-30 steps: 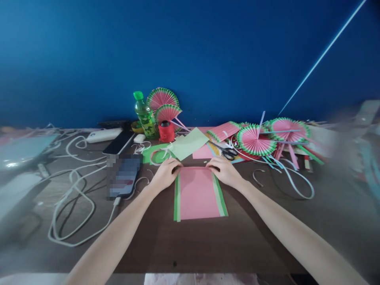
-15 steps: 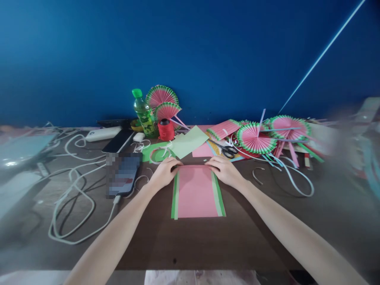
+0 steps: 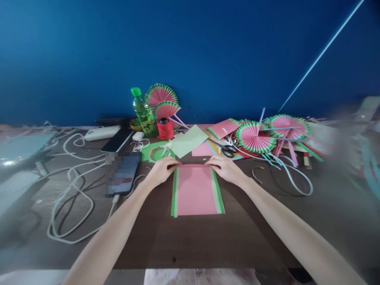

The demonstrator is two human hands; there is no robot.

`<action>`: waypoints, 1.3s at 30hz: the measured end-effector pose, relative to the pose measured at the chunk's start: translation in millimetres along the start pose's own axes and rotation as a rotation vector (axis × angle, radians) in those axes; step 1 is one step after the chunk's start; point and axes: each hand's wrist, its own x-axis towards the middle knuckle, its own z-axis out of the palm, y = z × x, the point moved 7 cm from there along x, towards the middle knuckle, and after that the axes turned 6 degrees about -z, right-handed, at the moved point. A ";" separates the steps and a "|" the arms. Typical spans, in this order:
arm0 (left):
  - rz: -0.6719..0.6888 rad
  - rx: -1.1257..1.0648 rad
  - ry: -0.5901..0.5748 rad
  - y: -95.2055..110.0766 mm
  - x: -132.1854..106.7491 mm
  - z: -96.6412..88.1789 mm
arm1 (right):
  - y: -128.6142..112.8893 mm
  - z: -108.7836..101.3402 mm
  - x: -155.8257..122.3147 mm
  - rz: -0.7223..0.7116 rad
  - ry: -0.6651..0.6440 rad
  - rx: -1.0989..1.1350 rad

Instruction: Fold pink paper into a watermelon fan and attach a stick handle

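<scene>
Head view: a pink sheet (image 3: 196,192) is being held on the brown counter (image 3: 190,241), with bands of darker and paler green running down its left and right sides. Its far edge is being pinched near both corners — the left one by the left hand (image 3: 162,170), the right one by the right hand (image 3: 228,170) — and a narrow strip is being seen along that edge between them. In each hand the grip is being clamped on the paper, though the exact meeting of the fingertips is being hidden. Beyond the left hand, a green sheet (image 3: 147,153) is being overlapped by a pale green sheet (image 3: 190,141). Farther back, a green-capped bottle (image 3: 144,114) and a red spool (image 3: 165,130) are standing side by side, and pleated fans (image 3: 161,96), pink with green rims, are being propped upright behind them. To the left, a phone (image 3: 126,176) is lying with its screen blurred — a white cable (image 3: 115,201) is being plugged into its near end. Beyond the right hand, black-handled scissors (image 3: 228,151) are resting on papers, and more fans (image 3: 257,139) are being heaped to their right, before the blue wall (image 3: 190,51).
</scene>
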 end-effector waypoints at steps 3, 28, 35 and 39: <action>0.000 0.010 -0.002 0.3 0.1 -0.8 | 1.2 -0.4 -0.3 0.009 -0.006 0.018; 0.163 0.497 -0.013 25.7 -4.8 7.7 | -1.9 0.6 -2.7 -0.006 -0.053 0.007; 0.231 0.732 0.002 36.7 -9.7 11.2 | -9.2 4.5 -0.8 -0.041 -0.115 -0.235; 0.262 0.799 -0.039 41.2 -12.9 13.3 | -12.2 7.9 0.7 -0.048 -0.171 -0.356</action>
